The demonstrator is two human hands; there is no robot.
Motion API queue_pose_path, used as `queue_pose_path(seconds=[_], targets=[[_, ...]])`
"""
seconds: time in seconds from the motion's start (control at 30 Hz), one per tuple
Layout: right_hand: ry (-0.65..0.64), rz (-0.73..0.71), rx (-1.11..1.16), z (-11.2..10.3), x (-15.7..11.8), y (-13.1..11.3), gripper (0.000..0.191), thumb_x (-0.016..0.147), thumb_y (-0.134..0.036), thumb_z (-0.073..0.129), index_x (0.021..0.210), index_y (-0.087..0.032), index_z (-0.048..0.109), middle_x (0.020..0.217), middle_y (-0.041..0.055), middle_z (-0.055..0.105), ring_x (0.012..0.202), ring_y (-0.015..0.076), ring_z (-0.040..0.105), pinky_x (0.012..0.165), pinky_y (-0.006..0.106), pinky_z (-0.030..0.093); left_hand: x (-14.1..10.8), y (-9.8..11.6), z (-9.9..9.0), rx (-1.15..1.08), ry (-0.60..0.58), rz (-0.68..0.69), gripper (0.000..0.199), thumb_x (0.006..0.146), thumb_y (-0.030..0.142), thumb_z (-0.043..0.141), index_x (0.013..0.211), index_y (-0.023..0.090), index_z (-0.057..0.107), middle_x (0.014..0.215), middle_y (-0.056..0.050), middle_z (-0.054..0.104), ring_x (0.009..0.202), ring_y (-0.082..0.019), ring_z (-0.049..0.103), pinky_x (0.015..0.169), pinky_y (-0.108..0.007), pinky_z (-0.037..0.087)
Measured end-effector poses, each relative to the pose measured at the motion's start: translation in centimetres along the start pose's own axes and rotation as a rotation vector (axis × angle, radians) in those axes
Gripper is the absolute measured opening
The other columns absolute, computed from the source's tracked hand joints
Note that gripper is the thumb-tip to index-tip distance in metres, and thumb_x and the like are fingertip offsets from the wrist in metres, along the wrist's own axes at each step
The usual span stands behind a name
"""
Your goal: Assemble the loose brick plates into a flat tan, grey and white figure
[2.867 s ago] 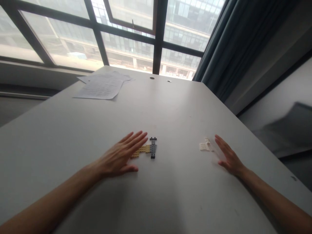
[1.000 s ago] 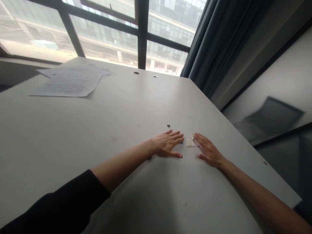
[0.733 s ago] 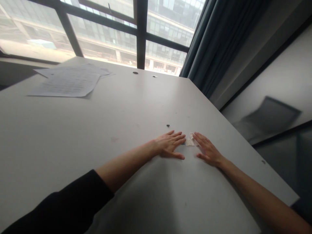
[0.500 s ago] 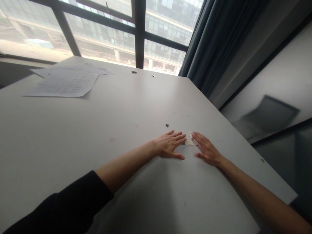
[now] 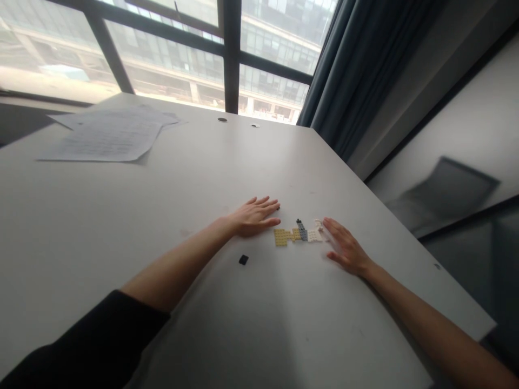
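My left hand (image 5: 255, 216) lies flat with its fingers apart, its fingertips at a small dark piece (image 5: 278, 208) that they partly cover. Right of it is a row of studded toy bricks: tan bricks (image 5: 281, 237), grey bricks (image 5: 302, 232) with a black bit at the top, and white bricks (image 5: 313, 235). My right hand (image 5: 344, 246) rests open at the right end of the row, its fingertips beside or touching the white pieces. A flat black piece (image 5: 243, 260) lies alone below my left hand.
Printed paper sheets (image 5: 105, 135) are spread at the far left of the white table (image 5: 194, 189). Two round cable holes sit near its back edge. Behind are a window and a dark curtain (image 5: 344, 75); a grey chair (image 5: 458, 183) stands beyond the right edge.
My left hand has moved left and away from me, uncovering the tan and grey bricks and the flat black piece. My right hand has hardly moved.
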State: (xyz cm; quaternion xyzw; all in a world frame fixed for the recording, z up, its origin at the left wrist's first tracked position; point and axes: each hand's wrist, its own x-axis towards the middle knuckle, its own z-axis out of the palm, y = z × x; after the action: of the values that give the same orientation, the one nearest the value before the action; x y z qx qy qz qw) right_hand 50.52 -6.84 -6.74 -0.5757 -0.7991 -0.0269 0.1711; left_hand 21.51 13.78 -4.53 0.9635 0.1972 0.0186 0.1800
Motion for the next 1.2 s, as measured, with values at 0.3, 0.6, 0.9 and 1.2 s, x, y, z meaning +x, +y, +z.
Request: queue_pose_path(seconds=[0.3, 0.6, 0.9, 1.2], targets=[[0.006, 0.013, -0.005, 0.0, 0.0, 0.1, 0.078, 0.087, -0.067, 0.033, 0.148, -0.020, 0.022, 0.150, 0.0112, 0.033, 0.139, 0.0282, 0.028, 0.112, 0.047, 0.029, 0.7, 2.5, 0.9, -0.008, -0.070, 0.064, 0.072, 0.089, 0.068, 0.016, 0.148, 0.027, 0.019, 0.155, -0.001, 0.015, 0.145, -0.025, 0.006, 0.114, -0.050, -0.001], [0.014, 0.011, -0.024, -0.1, 0.1, -0.2, 0.076, 0.088, -0.064, 0.036, 0.148, -0.020, 0.022, 0.148, 0.0120, 0.035, 0.138, 0.0280, 0.029, 0.112, 0.048, 0.030, 0.9, 5.6, 1.8, -0.056, -0.073, 0.102, 0.079, 0.086, 0.073, 0.019, 0.148, 0.024, 0.018, 0.154, -0.006, 0.019, 0.144, -0.030, 0.008, 0.112, -0.059, -0.001], [0.055, 0.026, -0.030, -0.1, -0.1, 0.1, 0.073, 0.089, -0.062, 0.038, 0.147, -0.020, 0.024, 0.146, 0.0135, 0.038, 0.135, 0.0299, 0.034, 0.109, 0.049, 0.033, -3.6, 3.0, -1.3, -0.222, 0.157, 0.002, 0.071, 0.092, 0.063, 0.011, 0.149, 0.019, 0.017, 0.155, -0.005, 0.021, 0.141, -0.020, 0.022, 0.115, -0.034, 0.019], [0.239, -0.075, 0.143, 2.4, 5.0, -11.7, 0.026, 0.091, -0.032, 0.053, 0.113, -0.023, 0.062, 0.095, 0.0081, 0.065, 0.091, 0.0232, 0.059, 0.084, 0.040, 0.050, -14.9, -3.6, 0.0, 0.068, 0.481, -0.200, 0.051, 0.093, 0.052, 0.037, 0.132, 0.021, 0.046, 0.134, -0.010, 0.053, 0.124, -0.025, 0.046, 0.104, -0.043, 0.035]])
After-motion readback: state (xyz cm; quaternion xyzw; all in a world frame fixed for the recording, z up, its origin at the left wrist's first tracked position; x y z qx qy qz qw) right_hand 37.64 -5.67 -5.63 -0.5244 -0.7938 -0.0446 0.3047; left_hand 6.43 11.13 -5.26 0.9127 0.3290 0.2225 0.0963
